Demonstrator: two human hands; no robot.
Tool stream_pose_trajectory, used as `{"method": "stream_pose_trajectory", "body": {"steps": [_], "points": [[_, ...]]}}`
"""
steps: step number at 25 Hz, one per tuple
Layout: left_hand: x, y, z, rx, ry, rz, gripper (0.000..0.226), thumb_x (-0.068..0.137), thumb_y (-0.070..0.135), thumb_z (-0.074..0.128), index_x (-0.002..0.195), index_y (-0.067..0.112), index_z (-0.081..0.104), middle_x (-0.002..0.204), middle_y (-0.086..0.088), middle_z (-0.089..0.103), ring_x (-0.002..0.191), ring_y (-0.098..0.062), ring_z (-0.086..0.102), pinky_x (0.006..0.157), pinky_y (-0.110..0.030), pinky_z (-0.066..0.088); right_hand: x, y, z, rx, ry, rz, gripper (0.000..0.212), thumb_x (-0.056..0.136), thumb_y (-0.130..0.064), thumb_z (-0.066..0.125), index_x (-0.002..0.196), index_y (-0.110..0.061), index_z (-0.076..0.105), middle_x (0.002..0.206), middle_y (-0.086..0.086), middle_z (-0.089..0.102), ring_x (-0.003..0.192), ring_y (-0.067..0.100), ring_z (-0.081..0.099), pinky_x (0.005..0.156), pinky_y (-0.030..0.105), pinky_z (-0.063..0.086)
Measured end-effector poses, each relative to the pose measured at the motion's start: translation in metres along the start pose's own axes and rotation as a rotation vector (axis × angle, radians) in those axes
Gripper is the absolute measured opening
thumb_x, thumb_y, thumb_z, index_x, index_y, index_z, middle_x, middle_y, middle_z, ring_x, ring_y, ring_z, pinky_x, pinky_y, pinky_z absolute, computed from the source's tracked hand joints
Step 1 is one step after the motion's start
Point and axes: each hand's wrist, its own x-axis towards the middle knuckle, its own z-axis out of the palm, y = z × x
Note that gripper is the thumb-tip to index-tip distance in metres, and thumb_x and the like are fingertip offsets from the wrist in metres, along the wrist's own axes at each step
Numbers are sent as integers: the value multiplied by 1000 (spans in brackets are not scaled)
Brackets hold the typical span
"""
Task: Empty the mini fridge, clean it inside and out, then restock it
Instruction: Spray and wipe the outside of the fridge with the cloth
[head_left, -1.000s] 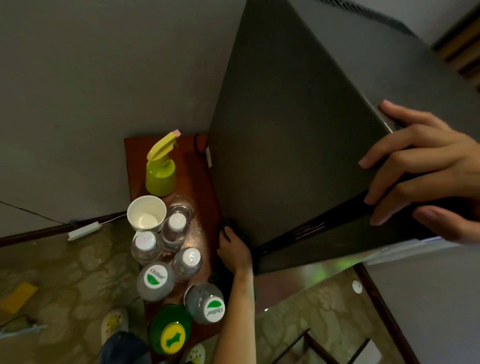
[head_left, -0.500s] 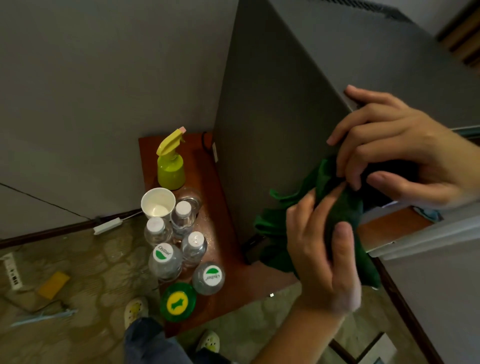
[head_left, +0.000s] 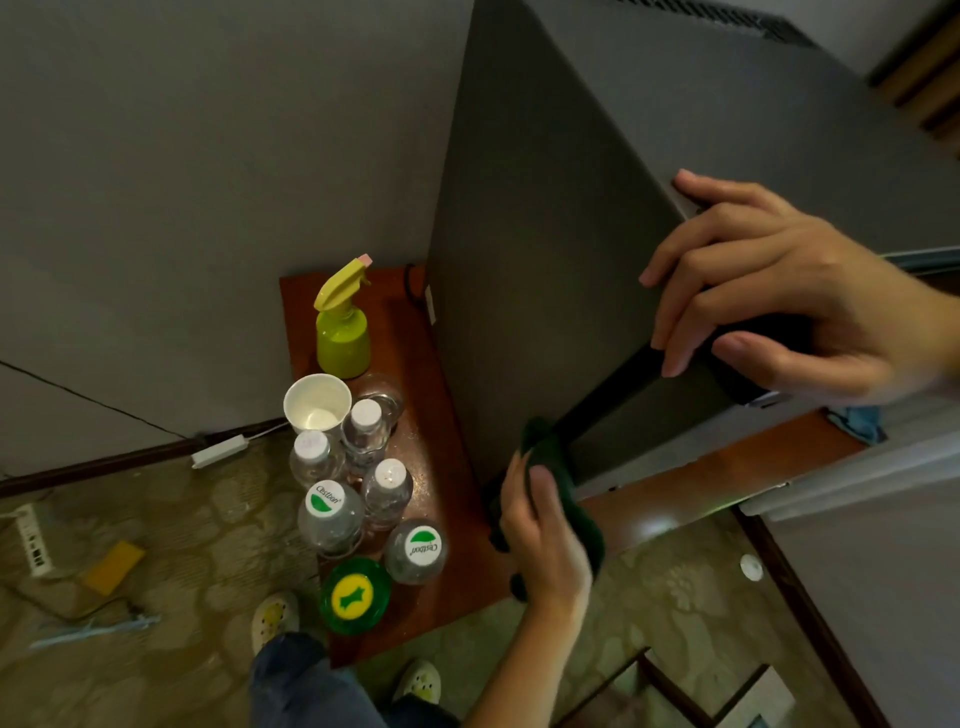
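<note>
In the head view, the right hand (head_left: 779, 291) grips the near upper corner of the mini fridge (head_left: 545, 234). Its four fingers are curled over the edge onto the grey side panel, and the thumb presses from below on a dark strip. The left hand (head_left: 545, 540) is closed around a dark green cloth (head_left: 566, 483). The thumb lies on top of the cloth, and the cloth touches the low near corner of the fridge, where the dark strip ends.

The word "Cestbon" with a green leaf mark can be read on the white caps of two water bottles (head_left: 324, 501) (head_left: 422, 543). Three smaller bottles (head_left: 366, 415) have plain white caps. A green lid (head_left: 355, 595) carries a yellow emblem without readable text.

The mini fridge stands on the reddish wooden tabletop (head_left: 447, 519), at its right part, with its long axis upright, rising toward the camera. Its flat side panel faces left, to the bottles. A vent grille runs along the far edge of its top. I cannot tell if its base sits flat.

Just beside the bottles are a white paper cup (head_left: 317, 402) and a yellow-green spray bottle (head_left: 343, 327), its nozzle pointing to the fridge. On the floor lie a power strip (head_left: 34, 535) and a yellow sponge (head_left: 114, 566).
</note>
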Motion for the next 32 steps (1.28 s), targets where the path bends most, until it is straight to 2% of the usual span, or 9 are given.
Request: {"method": "stream_pose_trajectory", "body": {"steps": [4,7,11,13,16,20,25,28,32], "points": [[-20,74,28,138,-211,472,35,95,25,37,123,27,59,130,5,58,126,-5,47,105,-23,33,0,1,-1,-13,-2,-3,36,90,-28,37,81,-26,72,92,-8,66,108,20,55,111,60,17],[-6,48,26,230,-171,625,37,94,21,37,122,11,59,126,-5,61,121,-7,50,101,-20,33,0,2,2,-20,2,-12,36,89,-28,37,81,-26,72,92,-9,66,108,20,56,111,60,17],[11,-47,-15,350,67,349,34,99,33,37,120,21,60,121,7,61,115,-9,55,96,-45,45,0,5,0,-6,-7,-8,34,89,-29,38,80,-29,71,92,-11,66,109,20,56,113,59,15],[18,-85,-36,410,117,218,39,99,45,35,120,23,58,120,13,58,112,-1,55,96,-39,46,0,5,3,-18,-8,-16,33,87,-28,39,80,-29,71,92,-11,66,109,20,55,113,59,15],[32,-122,-49,553,130,32,66,95,57,26,122,7,61,118,-10,64,107,-22,61,90,-22,42,1,7,2,-22,-26,-19,33,86,-25,39,78,-27,71,91,-10,66,108,21,56,112,60,15],[49,-133,-50,682,209,-232,42,101,28,38,126,0,56,114,-24,65,100,-38,63,73,-27,40,0,6,1,-12,-8,-21,33,86,-24,39,78,-27,71,90,-10,66,108,19,56,112,60,16],[56,-118,-44,517,267,-378,39,102,24,39,129,1,55,124,-24,60,112,-39,57,87,-33,42,-1,6,1,10,5,-17,34,87,-25,39,79,-24,72,89,-7,66,109,18,55,111,61,16],[48,-91,-36,399,271,-388,39,102,26,39,129,4,56,123,-20,61,110,-30,59,89,-28,41,0,7,1,15,-3,-6,35,88,-25,38,80,-23,72,90,-5,66,110,20,55,112,60,16],[9,-2,-9,42,142,-257,25,101,20,41,115,19,62,95,13,64,82,13,61,78,-12,43,-1,3,1,25,15,2,37,90,-25,35,87,-21,71,97,-4,66,112,21,54,112,59,16]]}}
